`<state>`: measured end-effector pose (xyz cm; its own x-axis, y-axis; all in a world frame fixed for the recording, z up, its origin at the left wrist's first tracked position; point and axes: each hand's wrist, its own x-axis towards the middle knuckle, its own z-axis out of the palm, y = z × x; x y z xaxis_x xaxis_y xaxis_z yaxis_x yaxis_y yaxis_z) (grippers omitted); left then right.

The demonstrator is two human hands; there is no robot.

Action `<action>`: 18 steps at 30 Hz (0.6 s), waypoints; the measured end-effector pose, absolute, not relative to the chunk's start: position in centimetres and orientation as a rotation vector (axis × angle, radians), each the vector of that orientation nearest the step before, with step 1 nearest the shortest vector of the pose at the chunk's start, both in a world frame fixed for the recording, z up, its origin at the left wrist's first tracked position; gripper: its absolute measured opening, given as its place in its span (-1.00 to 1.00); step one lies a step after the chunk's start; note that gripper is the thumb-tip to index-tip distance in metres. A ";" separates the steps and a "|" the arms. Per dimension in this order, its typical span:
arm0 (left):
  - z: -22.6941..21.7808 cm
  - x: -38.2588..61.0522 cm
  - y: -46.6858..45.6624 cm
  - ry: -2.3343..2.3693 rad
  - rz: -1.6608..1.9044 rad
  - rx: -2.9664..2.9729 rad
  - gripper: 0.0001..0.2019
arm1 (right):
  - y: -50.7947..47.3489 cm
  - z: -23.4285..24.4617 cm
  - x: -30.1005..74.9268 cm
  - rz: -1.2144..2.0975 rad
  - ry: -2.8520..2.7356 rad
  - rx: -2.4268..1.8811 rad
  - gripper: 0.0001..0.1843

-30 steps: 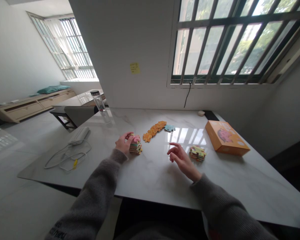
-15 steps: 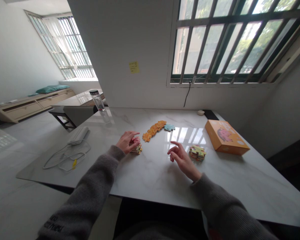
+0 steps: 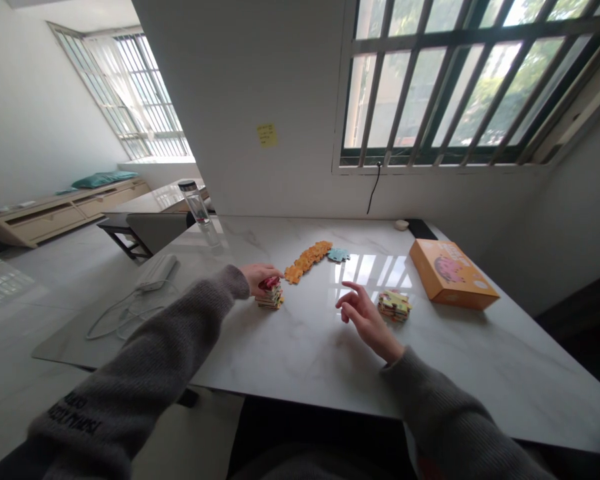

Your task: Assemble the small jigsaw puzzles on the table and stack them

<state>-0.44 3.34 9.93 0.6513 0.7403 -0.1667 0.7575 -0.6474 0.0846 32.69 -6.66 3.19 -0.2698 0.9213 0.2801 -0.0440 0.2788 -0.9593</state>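
While the left hand (image 3: 259,277) hides the top of the left puzzle stack (image 3: 269,300), between the table's (image 3: 300,353) near and far edges, I cannot tell whether its fingers clamp anything; the right hand (image 3: 366,323) has its fingers apart beside the right stack (image 3: 395,306). Writing on 3 things (left sleeve (image 3: 180,337), box (image 3: 453,275) by the right edge, wall note (image 3: 267,135)) is too blurred to read.

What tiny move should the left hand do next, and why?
I'd probably have the left hand gently lift just the top pink puzzle piece, keeping the pieces below steady. Its fingers are at the top of that stack of puzzle pieces, and loose-looking, uneven edges suggest a bump might topple it.
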 end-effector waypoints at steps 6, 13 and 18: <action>9.3 -0.1 2.5 1.227 0.034 2.715 -0.41 | -6.6 3.1 32.7 1.185 -1.527 -0.848 -0.52; 7.2 0.3 3.6 1.221 0.265 2.548 -0.71 | -6.8 3.4 32.7 1.176 -1.566 -0.874 -0.54; 7.3 0.5 3.7 1.256 0.234 2.549 -0.74 | -6.7 3.4 32.8 1.174 -1.585 -0.866 -0.54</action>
